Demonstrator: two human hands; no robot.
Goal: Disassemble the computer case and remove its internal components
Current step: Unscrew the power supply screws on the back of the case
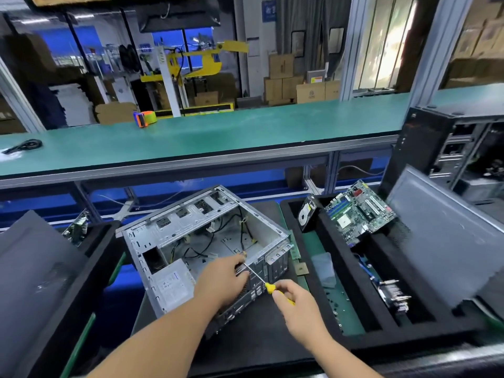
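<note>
Beyond you, a long green-topped bench (218,137), stacked cardboard boxes (283,77), blue-lit glass partitions (169,47), and a bright window (392,45).

A black mat (259,347) carries the open computer case (207,241), with a black foam tray (354,336) just to its right. Behind, a long green bench (218,140) holds an orange tape dispenser (144,118) and a black cable (24,145).
</note>
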